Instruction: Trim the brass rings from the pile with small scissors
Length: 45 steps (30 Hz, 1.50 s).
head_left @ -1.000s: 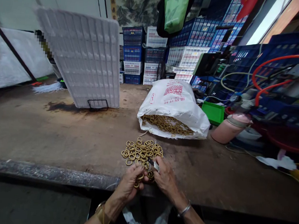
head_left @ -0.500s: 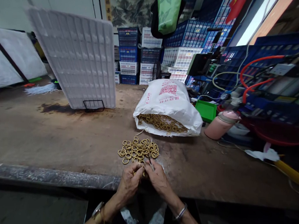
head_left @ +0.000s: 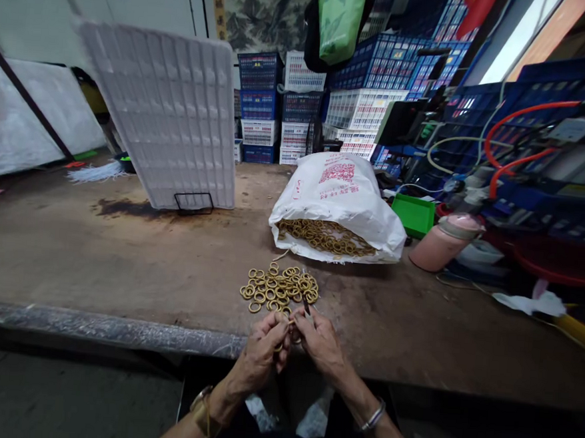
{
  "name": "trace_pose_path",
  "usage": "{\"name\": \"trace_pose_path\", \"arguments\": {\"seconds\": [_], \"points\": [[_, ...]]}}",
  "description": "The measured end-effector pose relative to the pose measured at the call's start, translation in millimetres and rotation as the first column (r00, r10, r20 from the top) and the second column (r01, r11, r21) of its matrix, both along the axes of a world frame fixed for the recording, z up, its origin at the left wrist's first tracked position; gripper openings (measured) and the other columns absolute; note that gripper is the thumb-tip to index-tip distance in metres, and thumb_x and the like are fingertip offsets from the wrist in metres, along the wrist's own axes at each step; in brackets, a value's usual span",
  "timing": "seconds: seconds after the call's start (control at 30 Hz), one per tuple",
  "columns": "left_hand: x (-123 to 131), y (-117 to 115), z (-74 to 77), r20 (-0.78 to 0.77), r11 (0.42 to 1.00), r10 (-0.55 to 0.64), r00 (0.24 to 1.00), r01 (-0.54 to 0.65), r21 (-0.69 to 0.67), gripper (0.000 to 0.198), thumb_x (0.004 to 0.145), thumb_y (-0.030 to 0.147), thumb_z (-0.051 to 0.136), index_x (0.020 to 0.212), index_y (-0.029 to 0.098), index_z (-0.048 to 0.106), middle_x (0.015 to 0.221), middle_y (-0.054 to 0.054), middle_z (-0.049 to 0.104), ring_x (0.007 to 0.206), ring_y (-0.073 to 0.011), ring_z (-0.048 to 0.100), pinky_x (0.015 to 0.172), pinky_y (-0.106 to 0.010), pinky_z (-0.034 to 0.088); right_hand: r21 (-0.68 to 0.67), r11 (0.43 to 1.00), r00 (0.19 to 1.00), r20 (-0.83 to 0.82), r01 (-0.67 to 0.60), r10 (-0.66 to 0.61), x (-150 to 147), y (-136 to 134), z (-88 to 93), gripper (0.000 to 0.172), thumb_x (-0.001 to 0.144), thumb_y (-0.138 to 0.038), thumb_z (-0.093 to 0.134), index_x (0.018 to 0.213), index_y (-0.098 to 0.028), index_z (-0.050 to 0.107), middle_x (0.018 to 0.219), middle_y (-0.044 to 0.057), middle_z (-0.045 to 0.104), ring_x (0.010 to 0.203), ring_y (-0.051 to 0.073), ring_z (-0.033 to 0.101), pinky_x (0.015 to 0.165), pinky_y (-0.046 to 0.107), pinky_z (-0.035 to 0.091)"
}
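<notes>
My left hand point(head_left: 262, 352) is closed on a brass-coloured ring point(head_left: 278, 347), its thumb and fingers pinched at the table's front edge. Close against it, my right hand point(head_left: 322, 346) grips a small thin tool point(head_left: 307, 307) whose dark end sticks up past the fingers; its exact kind is not clear. The fingertips of both hands meet, and what lies between them is partly hidden. Just beyond is a loose heap of brass-coloured rings point(head_left: 278, 286). Behind the heap a white woven sack point(head_left: 337, 189) lies on its side, its mouth facing me and full of similar rings.
A white ribbed plastic panel point(head_left: 174, 117) stands upright in a wire stand point(head_left: 193, 203) on the brown table point(head_left: 168, 270). To the right are a green tray point(head_left: 413, 216), a pink bottle point(head_left: 443, 244) and red hoses point(head_left: 522, 118). Stacked crates point(head_left: 258, 103) line the back.
The view has shifted slightly, moving the scene a little right in the picture. Both hands stay together at the table's edge, with the fingers slightly repositioned around the ring and the tool.
</notes>
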<state>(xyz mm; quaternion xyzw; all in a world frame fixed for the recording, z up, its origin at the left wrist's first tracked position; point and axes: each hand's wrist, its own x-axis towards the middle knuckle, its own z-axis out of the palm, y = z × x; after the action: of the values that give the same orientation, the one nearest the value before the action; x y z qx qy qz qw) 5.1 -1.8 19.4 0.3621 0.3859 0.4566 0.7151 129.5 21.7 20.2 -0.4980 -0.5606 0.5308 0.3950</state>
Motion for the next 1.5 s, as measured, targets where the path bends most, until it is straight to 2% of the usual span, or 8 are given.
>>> {"name": "trace_pose_path", "arguments": {"seconds": [0.13,0.3,0.43,0.77,0.87,1.0,1.27,1.5], "points": [[-0.5,-2.6,-3.9,0.008,0.999,0.008,1.000,-0.008,0.043,0.030,0.076,0.046,0.051,0.073,0.016,0.046,0.053,0.007,0.043,0.034,-0.0017,0.033,0.032,-0.013,0.025,0.061,0.998,0.999,0.029,-0.019,0.018,0.0,-2.3,3.7,0.022,0.078,-0.038,0.041,0.072,-0.018,0.048,0.056,-0.004,0.047,0.048,0.008,0.041,0.046,0.019,0.034],[0.2,-3.2,-4.7,0.007,0.999,0.052,0.999,-0.052,0.017,0.030,0.075,0.046,0.052,0.072,0.018,0.042,0.053,0.007,0.043,0.035,-0.0020,0.034,0.033,-0.013,0.026,0.208,0.978,0.968,0.244,0.009,-0.061,3.6,-5.3,-2.3,0.024,0.081,-0.036,0.037,0.073,-0.018,0.050,0.058,-0.003,0.049,0.052,0.010,0.044,0.050,0.020,0.034],[-0.3,-2.1,-3.5,0.000,0.997,0.071,0.998,-0.071,0.035,0.032,0.074,0.047,0.053,0.069,0.019,0.039,0.050,0.008,0.041,0.035,-0.0021,0.033,0.034,-0.013,0.025,0.305,0.943,0.891,0.453,-0.137,-0.017,7.3,-8.3,-11.0,0.011,0.076,-0.020,0.038,0.070,-0.020,0.048,0.058,-0.003,0.048,0.053,0.010,0.043,0.052,0.021,0.031],[-2.5,-3.8,-1.5,-0.087,0.994,0.056,0.995,-0.048,0.097,0.033,0.074,0.048,0.051,0.068,0.018,0.039,0.049,0.008,0.042,0.035,-0.0019,0.033,0.034,-0.013,0.026,0.303,0.915,0.791,0.612,-0.267,0.028,6.1,-8.7,-16.9,0.028,0.057,-0.004,0.034,0.076,-0.021,0.045,0.059,-0.003,0.047,0.054,0.011,0.041,0.052,0.021,0.025],[-4.4,-9.5,2.9,-0.066,0.996,0.023,0.998,-0.018,0.088,0.032,0.074,0.047,0.052,0.067,0.018,0.040,0.050,0.007,0.044,0.035,-0.0022,0.035,0.032,-0.013,0.026,0.254,0.944,0.703,0.711,-0.210,-0.034,15.0,-0.1,-22.9,0.022,0.063,-0.006,0.035,0.075,-0.020,0.048,0.058,-0.001,0.049,0.052,0.012,0.042,0.050,0.023,0.023],[-11.0,-13.3,13.9,0.132,0.998,-0.052,0.990,0.047,0.046,0.028,0.075,0.043,0.054,0.069,0.019,0.040,0.052,0.006,0.045,0.034,-0.0034,0.037,0.031,-0.014,0.028,0.251,0.967,0.576,0.798,-0.050,-0.177,38.6,10.1,-30.0,0.018,0.070,-0.011,0.036,0.076,-0.019,0.051,0.055,0.000,0.048,0.048,0.012,0.040,0.050,0.024,0.021],[-23.3,0.8,6.6,0.266,0.986,0.121,0.956,-0.085,-0.142,0.025,0.073,0.038,0.056,0.070,0.016,0.044,0.071,-0.001,0.054,0.045,-0.0041,0.043,0.035,-0.014,0.028,0.289,0.955,0.684,0.710,-0.064,-0.169,35.4,1.9,-36.1,0.016,0.079,-0.029,0.037,0.075,-0.022,0.050,0.059,-0.001,0.052,0.051,0.012,0.044,0.050,0.023,0.026],[-31.9,0.7,-9.3,0.352,0.974,0.121,0.928,-0.042,-0.223,0.024,0.068,0.031,0.062,0.084,0.016,0.054,0.071,-0.001,0.054,0.051,-0.0063,0.047,0.038,-0.013,0.027,0.299,0.954,0.608,0.763,-0.033,-0.218,12.0,5.7,-32.0,0.012,0.075,-0.025,0.044,0.069,-0.021,0.054,0.057,0.001,0.053,0.050,0.012,0.044,0.048,0.024,0.020]]}}
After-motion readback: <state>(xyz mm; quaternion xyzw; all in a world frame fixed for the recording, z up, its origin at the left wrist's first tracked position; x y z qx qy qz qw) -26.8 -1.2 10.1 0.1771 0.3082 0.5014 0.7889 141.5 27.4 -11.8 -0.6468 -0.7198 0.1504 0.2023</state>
